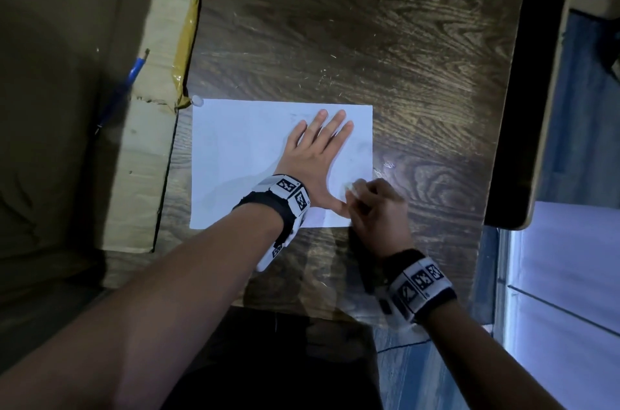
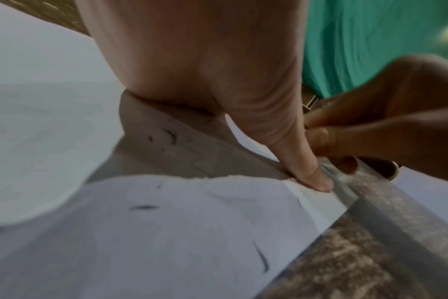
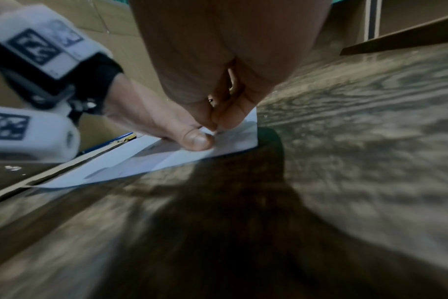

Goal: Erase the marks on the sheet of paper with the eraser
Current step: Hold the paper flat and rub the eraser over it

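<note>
A white sheet of paper (image 1: 235, 158) lies flat on the dark wooden table (image 1: 335, 23). My left hand (image 1: 315, 158) presses down on its right half, fingers straight and spread, thumb stretched toward the near right corner. My right hand (image 1: 372, 205) sits at that corner with its fingers curled, pinching a small white eraser (image 1: 350, 187) against the paper next to the left thumb. The eraser (image 3: 208, 130) shows as a pale sliver between the fingertips in the right wrist view. Short dark pencil marks (image 2: 143, 207) remain on the sheet (image 2: 166, 232) in the left wrist view.
A cardboard box (image 1: 151, 107) stands along the table's left edge, with a blue pencil (image 1: 127, 84) lying on it. A small white bit (image 1: 197, 101) sits at the paper's far left corner. A dark board edge (image 1: 536, 74) borders the table on the right.
</note>
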